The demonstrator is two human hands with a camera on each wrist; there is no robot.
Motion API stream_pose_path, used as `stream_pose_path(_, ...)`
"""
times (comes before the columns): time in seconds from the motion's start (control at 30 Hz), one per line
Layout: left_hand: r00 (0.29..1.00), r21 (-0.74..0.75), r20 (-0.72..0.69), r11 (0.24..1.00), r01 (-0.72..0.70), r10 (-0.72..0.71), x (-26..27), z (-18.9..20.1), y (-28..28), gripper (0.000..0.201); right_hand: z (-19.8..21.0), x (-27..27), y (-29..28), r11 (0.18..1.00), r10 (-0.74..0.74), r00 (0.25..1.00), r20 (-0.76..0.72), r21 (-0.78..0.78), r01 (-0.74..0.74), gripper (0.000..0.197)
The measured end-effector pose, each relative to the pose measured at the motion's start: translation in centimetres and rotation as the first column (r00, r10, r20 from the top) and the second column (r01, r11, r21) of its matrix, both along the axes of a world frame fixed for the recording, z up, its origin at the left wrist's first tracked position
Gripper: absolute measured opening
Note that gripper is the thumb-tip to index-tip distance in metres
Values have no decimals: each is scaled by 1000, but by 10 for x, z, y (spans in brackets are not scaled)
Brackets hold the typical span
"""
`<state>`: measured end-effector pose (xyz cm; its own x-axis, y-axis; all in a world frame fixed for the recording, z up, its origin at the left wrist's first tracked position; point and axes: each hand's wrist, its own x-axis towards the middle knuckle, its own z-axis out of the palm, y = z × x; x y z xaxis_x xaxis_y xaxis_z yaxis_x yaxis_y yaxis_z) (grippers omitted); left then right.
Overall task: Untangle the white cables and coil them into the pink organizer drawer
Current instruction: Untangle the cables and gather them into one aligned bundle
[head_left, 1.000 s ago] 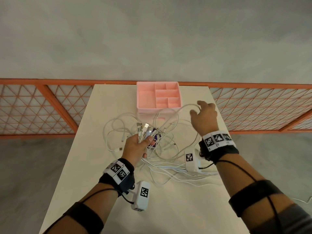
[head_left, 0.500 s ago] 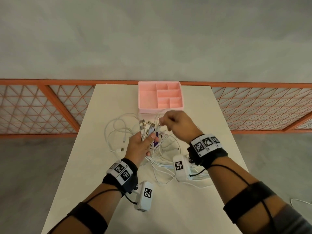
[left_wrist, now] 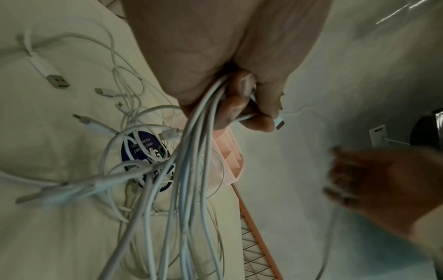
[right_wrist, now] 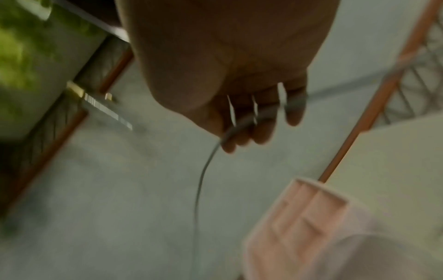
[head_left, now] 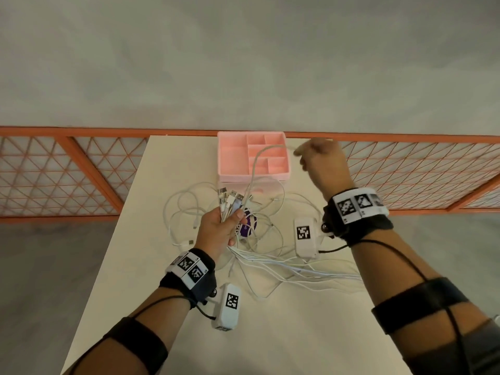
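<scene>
Head view: pink organizer drawer at top centre looks empty, white cables mostly tangled mid-frame. Left wrist: left hand fists a bundle of plug ends. Right wrist: right hand curls round one strand. Barely started, I'd say.

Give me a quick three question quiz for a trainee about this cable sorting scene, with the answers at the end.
1. True or false: the left hand holds a bundle of white cables by their plug ends.
2. What does the right hand pinch: A, the pink plastic organizer drawer; B, a single white cable; C, the purple round sticker?
3. Do any cables lie coiled in the drawer's compartments?

Key: 1 true. 2 B. 3 No; the single cable only passes above it.
</scene>
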<state>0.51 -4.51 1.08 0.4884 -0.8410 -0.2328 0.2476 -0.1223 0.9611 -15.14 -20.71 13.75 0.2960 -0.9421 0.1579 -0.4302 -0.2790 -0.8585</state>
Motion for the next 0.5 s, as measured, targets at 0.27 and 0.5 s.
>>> stream_pose_path(0.27, 997, 86, 69, 996, 22, -28, -5, -7, 5, 10, -61, -3, 39, 908, 228, 800, -555, -175, -381, 80)
stream_pose_path(0.5, 999, 79, 51, 997, -1, -3, -4, -2, 7, 17, -78, 13, 45, 877, 442, 638, -631, 155, -455, 22)
